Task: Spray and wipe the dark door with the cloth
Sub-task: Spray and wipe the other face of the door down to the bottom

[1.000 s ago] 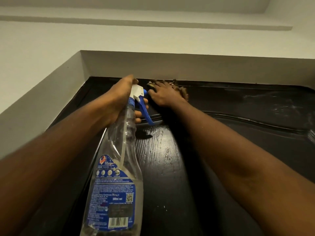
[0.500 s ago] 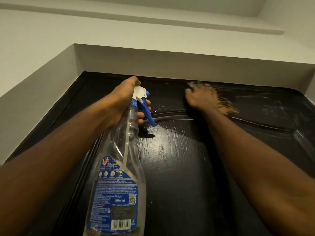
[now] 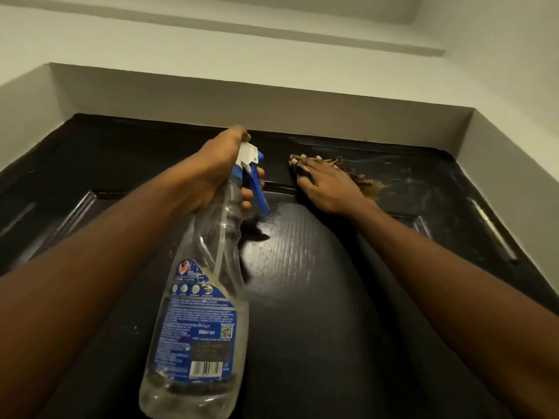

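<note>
The dark door fills the lower view, seen from below, with wet streaks near its top. My left hand grips the neck of a clear spray bottle with a blue label, a white head and a blue trigger; the bottle hangs down toward me. My right hand lies flat with straight fingers on a brown cloth, pressing it against the door's top rail. Most of the cloth is hidden under the hand; its frayed edge shows to the right.
A pale wall recess frames the door's top and sides. The ceiling with a stepped ledge lies above. Raised panel mouldings run along the door's right and left sides.
My right hand swept the cloth right along the top rail, then back left toward the bottle. The left hand and bottle stayed nearly still. My view tilted up slightly.
</note>
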